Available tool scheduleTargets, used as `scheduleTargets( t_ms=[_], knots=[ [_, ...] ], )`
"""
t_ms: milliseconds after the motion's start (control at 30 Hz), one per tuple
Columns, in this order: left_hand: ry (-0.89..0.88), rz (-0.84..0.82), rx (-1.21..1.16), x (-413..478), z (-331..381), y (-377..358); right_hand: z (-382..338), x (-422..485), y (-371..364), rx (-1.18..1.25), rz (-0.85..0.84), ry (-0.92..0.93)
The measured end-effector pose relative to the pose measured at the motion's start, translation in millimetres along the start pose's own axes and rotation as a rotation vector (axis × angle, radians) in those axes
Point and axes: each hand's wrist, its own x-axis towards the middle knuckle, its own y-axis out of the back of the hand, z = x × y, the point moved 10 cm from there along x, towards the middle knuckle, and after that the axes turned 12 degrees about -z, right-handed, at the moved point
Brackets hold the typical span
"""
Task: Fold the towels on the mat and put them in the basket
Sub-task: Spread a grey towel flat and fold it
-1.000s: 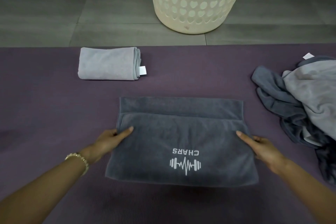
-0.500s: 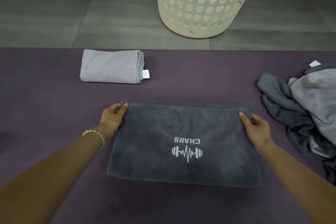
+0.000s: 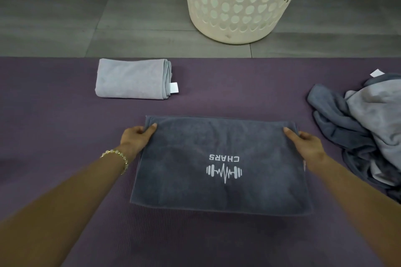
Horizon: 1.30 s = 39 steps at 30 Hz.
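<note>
We're mid-fold on the dark grey towel (image 3: pixel 217 191), flat on the mat (image 3: pixel 54 115) at centre frame, logo up. Left grip (image 3: pixel 135 138) and right grip (image 3: pixel 308 145) each pinch a far corner, thumb on top; the fingers are probably underneath, but that's hidden. Next, in our judgement: fold side to side, keeping edges aligned. Folded light grey towel (image 3: pixel 132 79) is upper left, unfolded heap (image 3: pixel 358 128) at right edge. Basket (image 3: pixel 238 6) stands at top centre on the grey tiled floor (image 3: pixel 86 17).

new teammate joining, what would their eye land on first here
The dark grey towel with its white dumbbell logo lies folded in the middle of the mat, the left hand and right hand gripping its far corners. Beyond it stands a cream basket with heart-shaped holes; a folded light grey towel lies far left, a crumpled heap of towels at the right.
</note>
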Motion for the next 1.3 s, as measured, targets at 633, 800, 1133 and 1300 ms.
scheduleTargets(
  t_ms=[633,800,1133,1300],
  knots=[
    [-0.190,-0.025,0.027,-83.2,-56.3,-16.6,61.9,-102.6,5.7,-0.099,0.060,0.157],
    [-0.129,0.031,0.189,-85.0,-70.5,-16.2,67.6,-107.2,4.4,-0.204,0.152,0.147],
    [-0.676,0.060,0.913,-112.7,26.1,-129.1,-17.1,-124.4,-174.8,-0.905,-0.003,0.690],
    [-0.459,0.031,0.971,-65.0,-5.1,-105.1,7.8,-100.7,-182.4,-1.103,-0.098,0.654]
  ],
)
